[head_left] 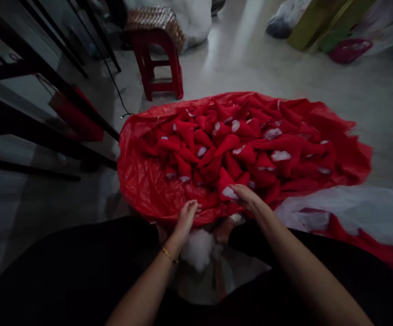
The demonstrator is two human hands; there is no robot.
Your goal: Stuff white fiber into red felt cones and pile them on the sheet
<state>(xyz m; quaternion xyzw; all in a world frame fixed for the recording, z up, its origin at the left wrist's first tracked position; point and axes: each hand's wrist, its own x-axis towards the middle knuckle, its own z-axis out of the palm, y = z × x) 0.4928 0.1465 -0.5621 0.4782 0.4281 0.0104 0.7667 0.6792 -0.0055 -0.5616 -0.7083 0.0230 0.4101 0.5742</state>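
Observation:
My right hand (245, 195) grips a small red cone-shaped cloth piece (224, 179) with white stuffing showing at its open end. My left hand (188, 215) is to the left of it, over the near edge of a red plastic sheet (142, 185), its fingers curled together; whether anything is between them is too small to tell. Many similar red stuffed pieces (213, 156) lie heaped on the sheet beyond both hands. Below my left hand, between my legs, is a clump of white stuffing (198, 250).
A red stool (158, 63) with a woven box (155, 20) on it stands beyond the sheet. Dark metal bars (47, 81) are at the left. A clear plastic bag (359, 210) with red cloth lies at the right. A pink basket (350, 50) sits at the far right.

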